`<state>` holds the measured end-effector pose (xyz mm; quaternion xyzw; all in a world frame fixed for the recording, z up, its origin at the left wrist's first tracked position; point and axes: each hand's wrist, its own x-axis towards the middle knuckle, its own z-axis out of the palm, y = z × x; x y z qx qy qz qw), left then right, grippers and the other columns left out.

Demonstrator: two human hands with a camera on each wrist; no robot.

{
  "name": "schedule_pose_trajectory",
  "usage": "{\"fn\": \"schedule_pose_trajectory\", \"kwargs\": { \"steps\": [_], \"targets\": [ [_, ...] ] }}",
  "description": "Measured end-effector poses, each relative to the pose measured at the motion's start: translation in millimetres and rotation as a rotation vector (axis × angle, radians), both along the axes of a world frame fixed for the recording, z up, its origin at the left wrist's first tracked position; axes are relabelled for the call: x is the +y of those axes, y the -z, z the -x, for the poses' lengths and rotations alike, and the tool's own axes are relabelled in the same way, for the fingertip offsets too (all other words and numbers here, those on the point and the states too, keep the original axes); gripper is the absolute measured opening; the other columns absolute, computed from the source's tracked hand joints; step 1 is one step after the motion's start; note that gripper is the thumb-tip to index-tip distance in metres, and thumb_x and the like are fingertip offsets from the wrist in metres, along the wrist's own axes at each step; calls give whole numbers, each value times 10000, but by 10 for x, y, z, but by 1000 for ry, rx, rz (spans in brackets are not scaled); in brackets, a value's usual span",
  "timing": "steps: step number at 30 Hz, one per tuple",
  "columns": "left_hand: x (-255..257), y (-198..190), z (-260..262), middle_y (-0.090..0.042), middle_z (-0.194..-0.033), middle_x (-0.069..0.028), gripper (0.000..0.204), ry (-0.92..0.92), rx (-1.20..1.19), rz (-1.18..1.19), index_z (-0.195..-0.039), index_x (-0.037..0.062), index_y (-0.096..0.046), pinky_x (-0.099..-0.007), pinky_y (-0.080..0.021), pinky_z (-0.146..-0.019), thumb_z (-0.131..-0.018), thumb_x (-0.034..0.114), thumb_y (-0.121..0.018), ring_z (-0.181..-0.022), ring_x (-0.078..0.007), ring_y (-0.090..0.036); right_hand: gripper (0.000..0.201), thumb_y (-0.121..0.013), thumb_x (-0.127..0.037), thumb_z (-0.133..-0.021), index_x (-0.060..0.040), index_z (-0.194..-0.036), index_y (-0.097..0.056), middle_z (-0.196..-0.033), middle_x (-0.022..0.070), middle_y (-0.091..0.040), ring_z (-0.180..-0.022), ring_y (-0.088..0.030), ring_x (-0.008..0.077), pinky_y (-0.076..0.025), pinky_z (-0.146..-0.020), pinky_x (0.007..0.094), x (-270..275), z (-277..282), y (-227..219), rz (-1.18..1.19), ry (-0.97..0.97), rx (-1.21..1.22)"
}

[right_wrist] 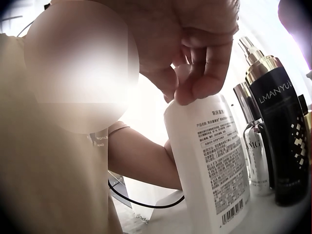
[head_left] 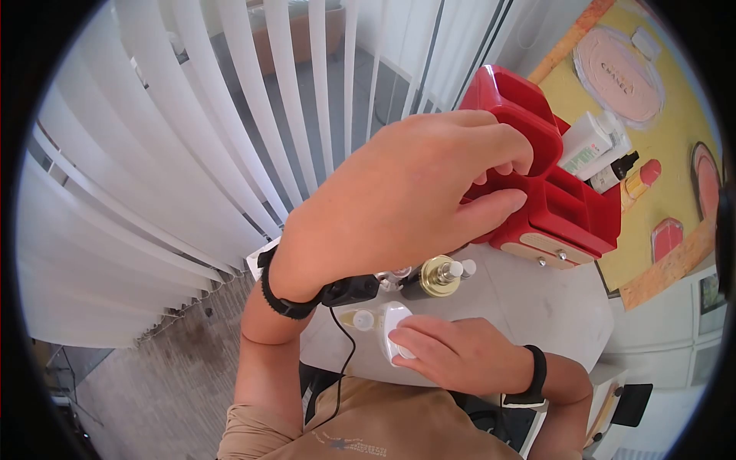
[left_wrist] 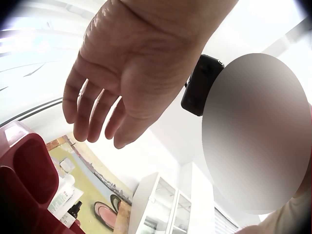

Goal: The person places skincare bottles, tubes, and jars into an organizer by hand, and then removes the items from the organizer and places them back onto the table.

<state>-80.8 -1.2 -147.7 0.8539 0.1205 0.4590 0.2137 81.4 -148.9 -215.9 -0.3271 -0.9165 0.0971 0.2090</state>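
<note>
My right hand (head_left: pixel 468 353) grips a white bottle (right_wrist: pixel 209 161) by its top, with fingertips and thumb around the neck. The bottle stands upright on the white table (head_left: pixel 567 307), its printed label facing the right wrist camera. Beside it are a small bottle with a white cap (head_left: pixel 362 320), a silver bottle (right_wrist: pixel 257 158) and a tall black pump bottle (right_wrist: pixel 278 126) with a gold collar. My left hand (head_left: pixel 414 192) is raised close to a red organizer (head_left: pixel 598 222), overlapping it in the head view. Its fingers bend loosely and hold nothing, as the left wrist view shows.
White tubes (head_left: pixel 586 149) and a dark dropper bottle (head_left: pixel 611 174) stand behind the organizer. A yellow painted board (head_left: pixel 675 107) leans at the right. Vertical blinds (head_left: pixel 176 153) hang at the left. A black cable (head_left: pixel 346 360) runs down past the table's near edge.
</note>
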Motion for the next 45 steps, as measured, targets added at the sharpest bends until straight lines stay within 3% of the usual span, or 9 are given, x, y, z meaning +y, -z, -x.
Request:
{"fn": "schedule_pose_trajectory", "kwargs": {
  "steps": [15,18,21,24,31,33,36,39,45],
  "targets": [
    [-81,-100,5,-695,-961,-91,229,-51,82,99,-1042,16,-690,-321,-529,-734,-836,56,-781,-824,-206,-668,374,-747,-248,-929,-70,-1237,-629,-1154,74,-664,-764,-689,235,-560,-598,325,12,-302,-298,27,93,-1],
    [-109,-161,42,-699,-971,-95,220,-40,77,127,-1031,14,-688,-320,-527,-759,-827,36,-767,-836,-205,-668,339,-749,-243,-933,-67,-1210,-664,-1107,78,-689,-733,-678,222,-559,-635,329,187,-666,-774,-145,267,59],
    [-143,-169,43,-701,-981,-96,225,-26,77,157,-1030,10,-689,-320,-527,-771,-819,28,-764,-835,-202,-665,354,-716,-162,-940,-26,-1259,-645,-1049,86,-709,-680,-623,183,-541,-683,286,584,-1032,-1363,-151,948,138],
    [-118,-152,3,-698,-977,-103,215,-23,87,142,-1041,22,-684,-335,-538,-747,-851,80,-766,-828,-228,-676,439,-683,-256,-961,-45,-1337,-600,-1174,187,-672,-960,-682,326,-545,-865,417,1281,-1912,-1343,-640,867,-6],
    [-124,-152,1,-699,-993,-100,209,-15,62,160,-1026,-2,-685,-315,-530,-774,-835,28,-765,-831,-195,-664,413,-669,-279,-956,-28,-1281,-626,-1195,208,-664,-1067,-647,397,-517,-916,453,1540,-2155,-1264,-368,972,-169],
    [-135,-158,-14,-699,-989,-97,208,-10,72,163,-1025,-2,-685,-313,-528,-772,-835,26,-764,-831,-194,-663,338,-704,-202,-931,-17,-1209,-647,-993,136,-663,-761,-616,212,-518,-735,346,1542,-2185,-1332,-257,873,36],
    [-132,-162,-19,-694,-970,-104,203,-10,78,139,-1038,7,-683,-329,-540,-746,-861,69,-762,-830,-221,-671,276,-718,-202,-932,-45,-1155,-680,-837,60,-630,-698,-575,126,-478,-654,298,1477,-2218,-1316,-388,803,120],
    [-125,-157,-19,-692,-954,-99,201,-22,63,124,-1038,7,-684,-330,-535,-743,-861,68,-759,-823,-221,-667,265,-710,-240,-945,-65,-1144,-693,-845,75,-657,-733,-617,150,-486,-656,296,1031,-1831,-1654,-289,983,322],
    [-68,-84,-44,-689,-939,-110,212,-2,65,86,-1051,17,-677,-336,-542,-698,-878,103,-763,-793,-238,-675,271,-796,-60,-852,-84,-1107,-709,-951,-11,-668,-710,-547,38,-402,-605,197,177,-1312,-1691,-363,816,332]
  ]
}}
